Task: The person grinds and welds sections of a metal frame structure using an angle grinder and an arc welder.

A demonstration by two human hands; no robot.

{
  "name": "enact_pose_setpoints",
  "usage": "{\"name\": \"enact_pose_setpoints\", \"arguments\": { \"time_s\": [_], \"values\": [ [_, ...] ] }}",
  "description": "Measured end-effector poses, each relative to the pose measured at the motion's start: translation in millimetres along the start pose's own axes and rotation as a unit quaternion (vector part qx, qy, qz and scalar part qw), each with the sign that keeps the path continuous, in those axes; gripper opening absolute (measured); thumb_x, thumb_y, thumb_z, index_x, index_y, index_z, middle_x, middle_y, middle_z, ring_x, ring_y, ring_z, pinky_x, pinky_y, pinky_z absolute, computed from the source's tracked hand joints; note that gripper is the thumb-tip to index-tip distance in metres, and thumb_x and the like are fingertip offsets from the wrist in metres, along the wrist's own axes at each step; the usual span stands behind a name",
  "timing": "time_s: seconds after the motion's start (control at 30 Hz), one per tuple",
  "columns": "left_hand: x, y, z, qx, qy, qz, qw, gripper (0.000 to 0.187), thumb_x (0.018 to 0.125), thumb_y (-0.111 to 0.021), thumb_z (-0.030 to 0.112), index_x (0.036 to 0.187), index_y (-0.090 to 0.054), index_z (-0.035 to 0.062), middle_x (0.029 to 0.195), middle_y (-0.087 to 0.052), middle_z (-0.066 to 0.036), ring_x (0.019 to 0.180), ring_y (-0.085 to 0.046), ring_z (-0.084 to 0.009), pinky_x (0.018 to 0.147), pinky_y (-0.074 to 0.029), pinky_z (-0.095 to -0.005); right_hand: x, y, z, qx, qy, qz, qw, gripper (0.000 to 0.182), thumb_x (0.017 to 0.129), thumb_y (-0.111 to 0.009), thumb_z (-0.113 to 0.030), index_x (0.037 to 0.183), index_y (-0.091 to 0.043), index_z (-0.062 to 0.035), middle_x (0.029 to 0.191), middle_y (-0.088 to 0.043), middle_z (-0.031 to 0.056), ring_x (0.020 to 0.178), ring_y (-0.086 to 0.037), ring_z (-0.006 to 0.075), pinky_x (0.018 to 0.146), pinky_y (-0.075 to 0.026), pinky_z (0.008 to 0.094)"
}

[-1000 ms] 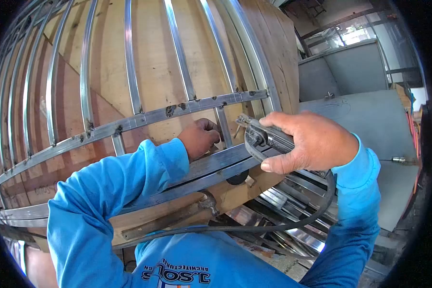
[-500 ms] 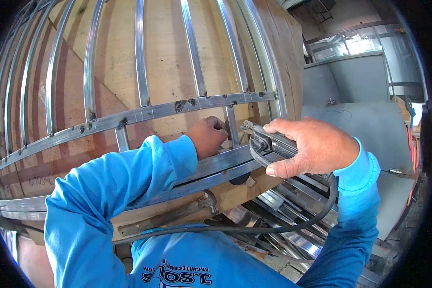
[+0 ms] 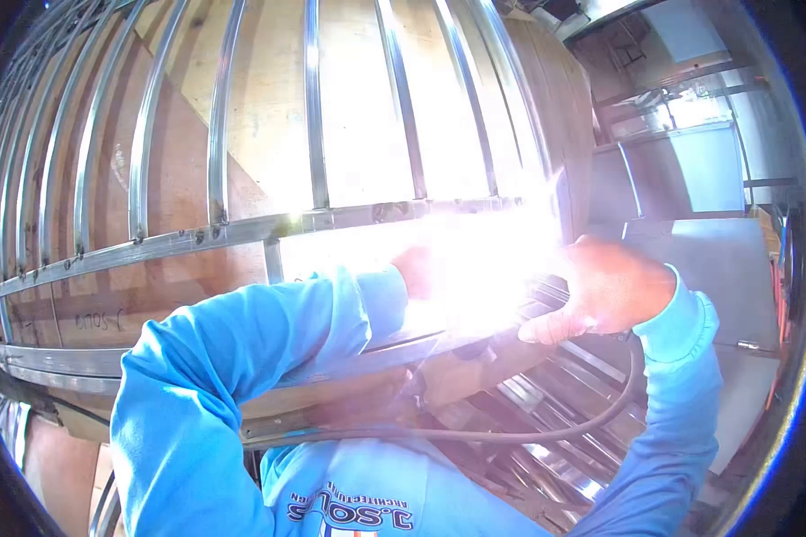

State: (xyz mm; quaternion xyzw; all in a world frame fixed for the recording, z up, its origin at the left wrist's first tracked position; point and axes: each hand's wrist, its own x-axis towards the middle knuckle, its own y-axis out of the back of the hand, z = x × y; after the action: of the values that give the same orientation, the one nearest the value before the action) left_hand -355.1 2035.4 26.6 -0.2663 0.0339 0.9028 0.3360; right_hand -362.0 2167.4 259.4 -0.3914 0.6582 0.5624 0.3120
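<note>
Right hand grasped a dark, ridged tool handle, thumb below and the tool's far end lost in glare; my left hand ended in the same glare, so I could not tell whether it gripped anything. Arc welding appeared to be the step in hand, and the next move seemed to call for a steady tool angle. Before me, the metal frame lay over plywood, silvery, with dark spots along its crossbar and detail washed out near the light.
</note>
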Motion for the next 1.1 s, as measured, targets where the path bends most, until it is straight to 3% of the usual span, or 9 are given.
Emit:
{"name": "enact_pose_setpoints", "arguments": {
  "time_s": [0.1, 0.27, 0.37, 0.43, 0.47, 0.5, 0.57, 0.6, 1.1],
  "values": [
    [2.0, -0.4, -1.7, 0.001, -0.013, -0.003, 1.0, 0.029, 0.084, -0.06, 0.018, 0.105, -0.067, -0.0007, 0.095, -0.07, -0.018, 0.086, -0.067, -0.0252, 0.079, -0.053, -0.0379, 1.1, 1.7, -14.3, -0.001, -0.005, 0.018, 1.0, 0.053, 0.073, -0.077, -0.033, 0.115, -0.065, -0.0026, 0.088, -0.07, 0.0149, 0.073, -0.066, 0.0239, 0.066, -0.052, 0.0369],
    [8.3, 0.3, -16.5, 0.026, -0.043, 0.006, 0.999, 0.028, 0.083, -0.057, 0.017, 0.103, -0.067, 0.0008, 0.096, -0.07, -0.018, 0.089, -0.066, -0.0252, 0.081, -0.052, -0.038, 6.4, -7.3, 0.3, -0.023, 0.019, 0.046, 0.998, 0.063, 0.073, -0.077, -0.04, 0.122, -0.061, -0.0037, 0.089, -0.07, 0.0153, 0.076, -0.067, 0.0259, 0.072, -0.052, 0.0387],
    [9.7, -0.4, -18.1, 0.202, -0.151, 0.009, 0.968, 0.027, 0.083, -0.056, 0.017, 0.102, -0.067, 0.0018, 0.096, -0.07, -0.018, 0.091, -0.066, -0.0251, 0.083, -0.051, -0.0381, 2.5, -7.9, 6.3, -0.04, 0.03, 0.05, 0.998, 0.06, 0.074, -0.078, -0.039, 0.12, -0.06, -0.0051, 0.094, -0.069, 0.0152, 0.083, -0.067, 0.0281, 0.076, -0.052, 0.0392],
    [0.5, -4.3, -12.6, -0.009, -0.028, 0.04, 0.999, 0.026, 0.083, -0.055, 0.016, 0.101, -0.067, 0.0019, 0.095, -0.069, -0.018, 0.091, -0.065, -0.0257, 0.083, -0.051, -0.0379, -5.0, -7.6, 0.8, 0.01, 0.024, 0.057, 0.998, 0.049, 0.074, -0.079, -0.034, 0.113, -0.061, -0.0082, 0.104, -0.068, 0.0138, 0.095, -0.066, 0.0306, 0.084, -0.051, 0.0402],
    [2.9, -2.1, -13.6, -0.026, -0.07, 0.021, 0.997, 0.026, 0.081, -0.056, 0.016, 0.098, -0.068, 0.0012, 0.092, -0.07, -0.018, 0.089, -0.066, -0.0282, 0.081, -0.051, -0.0389, -12.4, -7.0, -3.7, 0.012, 0.027, 0.113, 0.993, 0.054, 0.074, -0.079, -0.032, 0.119, -0.059, -0.0083, 0.101, -0.069, 0.014, 0.091, -0.067, 0.0304, 0.083, -0.051, 0.0396],
    [4.6, -0.3, -12.0, -0.008, -0.028, 0.011, 1.0, 0.026, 0.08, -0.056, 0.015, 0.098, -0.068, 0.0001, 0.091, -0.07, -0.019, 0.087, -0.067, -0.0304, 0.08, -0.052, -0.0401, -19.7, -6.5, -8.2, 0.013, 0.03, 0.168, 0.985, 0.06, 0.075, -0.08, -0.029, 0.126, -0.058, -0.0083, 0.098, -0.069, 0.0141, 0.087, -0.068, 0.0301, 0.081, -0.052, 0.039],
    [13.4, 1.2, -16.8, 0.027, -0.054, 0.002, 0.998, 0.03, 0.08, -0.058, 0.01, 0.107, -0.066, 0.0004, 0.092, -0.067, -0.011, 0.083, -0.061, -0.0175, 0.077, -0.049, -0.0314, -27.6, -10.6, 1.6, 0.029, 0.06, 0.187, 0.98, 0.065, 0.075, -0.08, -0.03, 0.13, -0.055, -0.0054, 0.101, -0.069, 0.0166, 0.088, -0.068, 0.032, 0.082, -0.051, 0.0396],
    [9.2, -2.9, -21.4, 0.006, -0.082, 0.027, 0.996, 0.029, 0.081, -0.055, 0.014, 0.101, -0.067, -0.0026, 0.093, -0.07, -0.021, 0.088, -0.068, -0.0309, 0.08, -0.052, -0.0394, -32.0, -12.1, 4.8, 0.033, 0.062, 0.187, 0.98, 0.068, 0.075, -0.079, -0.031, 0.131, -0.053, -0.004, 0.102, -0.069, 0.0176, 0.089, -0.068, 0.033, 0.083, -0.051, 0.0399],
    [13.3, -1.9, -23.9, -0.028, -0.04, 0.008, 0.999, 0.029, 0.083, -0.055, 0.013, 0.106, -0.066, -0.0002, 0.088, -0.069, -0.019, 0.074, -0.066, -0.0254, 0.07, -0.052, -0.0403, -25.2, -18.8, -2.6, -0.036, -0.021, 0.096, 0.995, 0.074, 0.074, -0.08, -0.041, 0.128, -0.052, 0.0022, 0.095, -0.067, 0.0283, 0.089, -0.066, 0.0441, 0.082, -0.051, 0.0472]
  ]
}}
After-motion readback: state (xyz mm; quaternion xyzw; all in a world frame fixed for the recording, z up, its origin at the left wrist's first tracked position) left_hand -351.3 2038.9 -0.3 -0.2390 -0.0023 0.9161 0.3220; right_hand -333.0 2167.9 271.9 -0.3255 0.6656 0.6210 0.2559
